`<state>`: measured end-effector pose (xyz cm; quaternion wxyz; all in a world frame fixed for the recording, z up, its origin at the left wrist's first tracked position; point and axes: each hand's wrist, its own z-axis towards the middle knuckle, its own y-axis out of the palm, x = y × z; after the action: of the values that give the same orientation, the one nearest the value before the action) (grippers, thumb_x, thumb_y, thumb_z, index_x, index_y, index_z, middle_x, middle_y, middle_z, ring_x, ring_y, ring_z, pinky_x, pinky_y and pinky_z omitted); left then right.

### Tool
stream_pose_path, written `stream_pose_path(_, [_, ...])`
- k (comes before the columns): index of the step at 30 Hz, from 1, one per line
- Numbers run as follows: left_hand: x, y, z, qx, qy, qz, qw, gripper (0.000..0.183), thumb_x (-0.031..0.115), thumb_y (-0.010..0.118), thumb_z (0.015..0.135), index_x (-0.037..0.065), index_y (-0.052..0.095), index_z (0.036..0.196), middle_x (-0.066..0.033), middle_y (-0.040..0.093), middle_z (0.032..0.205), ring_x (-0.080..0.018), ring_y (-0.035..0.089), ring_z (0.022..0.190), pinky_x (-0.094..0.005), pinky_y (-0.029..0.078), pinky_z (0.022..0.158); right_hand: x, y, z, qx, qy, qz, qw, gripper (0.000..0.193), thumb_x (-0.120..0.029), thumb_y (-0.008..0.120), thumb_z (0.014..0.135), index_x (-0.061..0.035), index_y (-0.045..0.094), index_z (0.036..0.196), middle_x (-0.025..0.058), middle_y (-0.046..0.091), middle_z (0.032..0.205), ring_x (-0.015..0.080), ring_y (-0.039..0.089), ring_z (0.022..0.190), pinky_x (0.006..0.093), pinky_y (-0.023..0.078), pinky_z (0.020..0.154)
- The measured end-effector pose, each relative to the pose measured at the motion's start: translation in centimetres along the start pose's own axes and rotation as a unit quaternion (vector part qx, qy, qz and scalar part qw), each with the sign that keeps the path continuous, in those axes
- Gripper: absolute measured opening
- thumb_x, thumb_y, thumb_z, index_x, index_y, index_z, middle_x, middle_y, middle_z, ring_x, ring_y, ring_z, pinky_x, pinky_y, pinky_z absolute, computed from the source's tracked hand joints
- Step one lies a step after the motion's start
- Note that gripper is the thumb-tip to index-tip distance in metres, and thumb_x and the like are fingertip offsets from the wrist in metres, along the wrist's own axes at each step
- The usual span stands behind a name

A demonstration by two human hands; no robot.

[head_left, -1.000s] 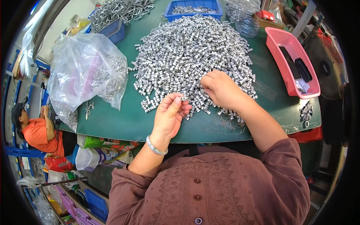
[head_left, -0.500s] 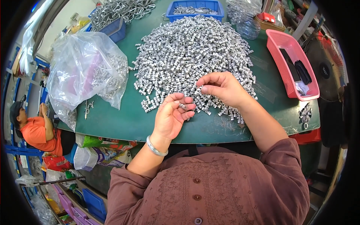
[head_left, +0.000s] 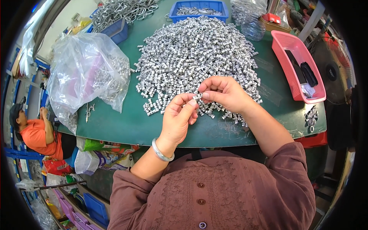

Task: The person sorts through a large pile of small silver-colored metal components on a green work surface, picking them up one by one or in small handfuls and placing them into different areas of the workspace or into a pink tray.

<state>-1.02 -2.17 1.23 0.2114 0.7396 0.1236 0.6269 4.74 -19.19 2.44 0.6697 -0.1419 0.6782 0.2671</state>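
Note:
A large heap of small silver ring-like metal parts (head_left: 195, 53) covers the middle of the green table. At its near edge my two hands meet, fingertips almost touching. My left hand (head_left: 178, 120), with a pale bangle (head_left: 161, 150) on its wrist, pinches a small silver metal part (head_left: 197, 97) between thumb and forefinger. My right hand (head_left: 226, 96) is closed in a pinch at the other end of this part. Its thumb and forefinger partly cover the piece, so its exact shape is hard to make out.
A clear plastic bag of metal parts (head_left: 88, 73) stands on the left. Blue trays (head_left: 198, 17) hold metal pieces at the back. On the right are a pink basket (head_left: 281, 57) and a fan (head_left: 331, 73). A person in orange (head_left: 42, 134) sits at far left.
My hands have come together. The left thumb has closed on a metal part that lay across the fingers, and the right hand has moved slightly down to meet it.

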Motion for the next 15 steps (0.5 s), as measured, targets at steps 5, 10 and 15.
stream_pose_path(5, [0.2,0.4,0.2,-0.004,0.053,0.038,0.998,0.018,0.009,0.049,0.087,0.003,0.052,0.103,-0.0032,0.056,0.078,-0.0049,0.046,0.058,-0.017,0.037,0.048,0.2,-0.1,0.0,-0.01,-0.005,0.006,1.0,0.01,-0.004,0.054,0.082,0.0009,0.055,0.091,0.0032,0.059,0.076,0.0085,0.056,0.069,0.0216,0.047,0.064])
stream_pose_path(10, [-0.1,-0.2,0.5,0.005,-0.017,-0.05,0.999,0.017,0.013,0.047,0.089,0.002,0.054,0.1,-0.0027,0.054,0.074,-0.0059,0.045,0.056,-0.0177,0.035,0.047,-0.3,0.1,-0.1,-0.028,0.031,0.018,0.999,0.009,-0.007,0.051,0.085,0.0005,0.055,0.09,0.0037,0.059,0.075,0.0093,0.056,0.068,0.0228,0.047,0.061])
stream_pose_path(15, [-0.1,-0.8,0.6,0.001,-0.073,-0.125,0.989,0.018,0.017,0.048,0.089,0.002,0.055,0.098,-0.0037,0.054,0.073,-0.0078,0.045,0.056,-0.0184,0.034,0.046,0.6,-0.8,0.1,0.018,-0.017,-0.074,0.997,0.01,-0.008,0.053,0.083,-0.0005,0.055,0.09,0.0044,0.059,0.074,0.0116,0.057,0.068,0.0255,0.046,0.061])
